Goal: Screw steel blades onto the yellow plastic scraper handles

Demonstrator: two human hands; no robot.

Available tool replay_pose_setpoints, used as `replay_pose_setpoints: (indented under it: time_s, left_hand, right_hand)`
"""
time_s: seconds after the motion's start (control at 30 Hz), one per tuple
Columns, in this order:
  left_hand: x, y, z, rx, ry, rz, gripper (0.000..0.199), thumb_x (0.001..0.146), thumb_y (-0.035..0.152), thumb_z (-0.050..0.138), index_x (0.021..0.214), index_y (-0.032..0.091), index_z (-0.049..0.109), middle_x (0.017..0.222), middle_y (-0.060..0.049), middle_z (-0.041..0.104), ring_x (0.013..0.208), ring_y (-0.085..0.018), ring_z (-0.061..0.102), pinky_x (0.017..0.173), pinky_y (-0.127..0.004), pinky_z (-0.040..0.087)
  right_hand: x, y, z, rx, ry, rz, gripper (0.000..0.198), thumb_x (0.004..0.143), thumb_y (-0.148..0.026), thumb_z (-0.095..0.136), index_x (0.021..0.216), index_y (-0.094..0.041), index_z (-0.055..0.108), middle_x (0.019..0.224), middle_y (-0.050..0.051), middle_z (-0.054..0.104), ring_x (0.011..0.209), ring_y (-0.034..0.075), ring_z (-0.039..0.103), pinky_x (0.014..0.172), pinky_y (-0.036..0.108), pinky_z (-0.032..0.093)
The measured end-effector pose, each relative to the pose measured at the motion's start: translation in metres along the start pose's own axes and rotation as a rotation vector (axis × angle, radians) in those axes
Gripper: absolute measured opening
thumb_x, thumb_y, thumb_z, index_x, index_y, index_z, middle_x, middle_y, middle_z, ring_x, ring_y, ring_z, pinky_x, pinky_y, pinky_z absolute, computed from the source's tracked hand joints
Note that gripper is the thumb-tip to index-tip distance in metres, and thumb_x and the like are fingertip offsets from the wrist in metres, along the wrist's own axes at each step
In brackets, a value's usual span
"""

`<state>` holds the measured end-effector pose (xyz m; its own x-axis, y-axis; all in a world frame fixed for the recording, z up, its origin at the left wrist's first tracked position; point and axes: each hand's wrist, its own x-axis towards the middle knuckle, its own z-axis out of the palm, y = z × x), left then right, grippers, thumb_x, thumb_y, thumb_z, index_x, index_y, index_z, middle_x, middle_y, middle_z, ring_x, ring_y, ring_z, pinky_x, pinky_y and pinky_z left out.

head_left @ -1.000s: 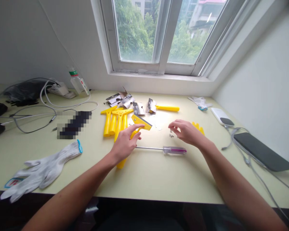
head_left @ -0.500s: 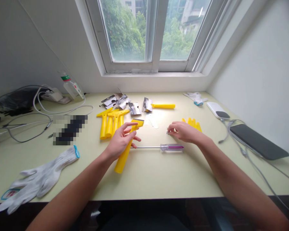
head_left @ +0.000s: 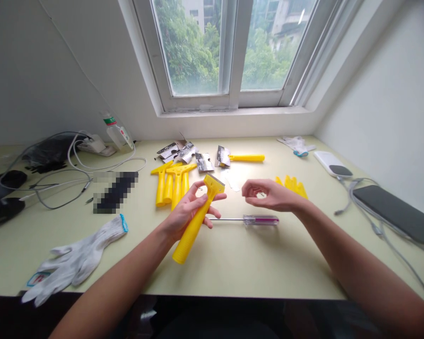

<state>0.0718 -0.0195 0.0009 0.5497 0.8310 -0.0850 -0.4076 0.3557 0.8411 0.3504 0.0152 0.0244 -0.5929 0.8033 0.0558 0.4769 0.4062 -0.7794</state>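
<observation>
My left hand (head_left: 189, 212) is closed around a yellow scraper (head_left: 191, 235), its head tilted up with a metal blade edge along the top. My right hand (head_left: 263, 194) is curled into a pinch to the right of the scraper head, apart from it; whatever lies between the fingertips is too small to make out. Through the loop of its fingers, small metal bits (head_left: 261, 194) show on the table. A screwdriver (head_left: 260, 220) with a clear and purple handle lies below the right hand, its shaft reaching behind my left fingers.
Several yellow scraper handles (head_left: 176, 183) lie behind my left hand. Card packages (head_left: 205, 162) and another yellow handle (head_left: 247, 158) are farther back. A white glove (head_left: 81, 256) lies left, yellow pieces (head_left: 292, 185) right, beside a phone (head_left: 399, 212) and cables.
My right hand has lifted from the small metal bits and curled its fingers inward. My left hand has turned the scraper so its head shows more fully. The whole view has shifted slightly.
</observation>
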Motion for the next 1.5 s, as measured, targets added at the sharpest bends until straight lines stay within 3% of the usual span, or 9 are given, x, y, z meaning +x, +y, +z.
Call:
replay_pose_setpoints:
  time_s: [0.1,0.3,0.47,0.83,0.93,1.07,1.17,1.3,1.5]
  left_hand:
    - [0.001,-0.002,0.0,-0.014,-0.014,0.001,0.046,0.089,0.035,0.067,0.124,0.032,0.038,0.125,-0.014,0.065,0.076,-0.017,0.072,0.053,-0.022,0.057]
    - [-0.002,-0.001,0.003,-0.056,-0.017,0.039,0.043,0.091,0.033,0.064,0.124,0.033,0.035,0.125,-0.013,0.065,0.074,-0.016,0.071,0.051,-0.021,0.056]
    - [-0.003,-0.001,0.003,-0.065,-0.016,0.061,0.04,0.093,0.033,0.061,0.125,0.033,0.036,0.123,-0.011,0.065,0.073,-0.015,0.07,0.05,-0.021,0.056]
    - [-0.004,-0.002,0.004,-0.099,-0.097,0.045,0.035,0.091,0.033,0.063,0.118,0.034,0.039,0.119,-0.007,0.065,0.076,-0.019,0.072,0.05,-0.024,0.057]
    - [-0.005,-0.002,0.004,-0.098,-0.123,0.046,0.034,0.091,0.033,0.063,0.116,0.033,0.039,0.119,-0.008,0.065,0.077,-0.019,0.072,0.05,-0.024,0.058]
    - [-0.007,-0.001,0.005,-0.08,-0.138,0.031,0.039,0.091,0.034,0.064,0.121,0.034,0.038,0.117,-0.009,0.064,0.075,-0.018,0.07,0.05,-0.025,0.059]
    - [-0.008,-0.002,0.007,-0.09,-0.143,0.042,0.039,0.091,0.033,0.063,0.122,0.035,0.04,0.109,-0.007,0.062,0.072,-0.014,0.065,0.049,-0.025,0.059]
    - [-0.008,-0.004,0.008,-0.1,-0.135,0.077,0.032,0.091,0.031,0.063,0.118,0.034,0.046,0.103,-0.004,0.059,0.074,-0.014,0.062,0.048,-0.024,0.06]
    - [-0.004,-0.007,0.004,-0.02,-0.119,0.132,0.029,0.09,0.029,0.065,0.113,0.028,0.048,0.111,-0.007,0.058,0.092,-0.019,0.064,0.054,-0.029,0.063]
  right_hand:
    - [0.012,-0.016,0.001,-0.032,-0.003,-0.086,0.026,0.085,-0.03,0.06,0.107,-0.021,0.071,0.082,0.003,0.07,0.076,0.014,0.063,0.074,0.03,0.051]
    - [0.038,-0.05,0.01,-0.25,0.217,-0.386,0.013,0.09,-0.026,0.061,0.091,-0.02,0.072,0.081,0.002,0.073,0.073,0.013,0.065,0.071,0.027,0.051]
    - [0.051,-0.057,0.025,-0.24,0.342,-0.509,0.01,0.091,-0.025,0.062,0.089,-0.02,0.07,0.086,0.004,0.067,0.075,0.013,0.063,0.069,0.028,0.051]
    - [0.058,-0.051,0.04,-0.028,0.359,-0.38,0.009,0.085,-0.03,0.07,0.083,-0.022,0.07,0.084,0.002,0.063,0.076,0.014,0.058,0.072,0.03,0.05]
    - [0.059,-0.051,0.038,0.053,0.343,-0.297,0.02,0.078,-0.033,0.076,0.089,-0.021,0.065,0.089,0.002,0.064,0.082,0.015,0.057,0.078,0.032,0.049]
    - [0.06,-0.052,0.035,0.296,0.193,-0.197,0.04,0.073,-0.039,0.08,0.102,-0.021,0.059,0.089,0.002,0.062,0.082,0.015,0.06,0.076,0.032,0.051]
    - [0.06,-0.053,0.032,0.45,0.06,-0.13,0.044,0.072,-0.037,0.081,0.107,-0.02,0.058,0.086,0.001,0.062,0.08,0.015,0.062,0.071,0.03,0.053]
    - [0.059,-0.054,0.03,0.489,0.04,-0.151,0.039,0.074,-0.036,0.08,0.103,-0.018,0.061,0.086,0.002,0.062,0.08,0.015,0.062,0.07,0.029,0.054]
    - [0.06,-0.05,0.028,0.397,0.066,-0.204,0.037,0.074,-0.038,0.079,0.103,-0.019,0.065,0.089,0.003,0.064,0.082,0.015,0.062,0.077,0.031,0.053]
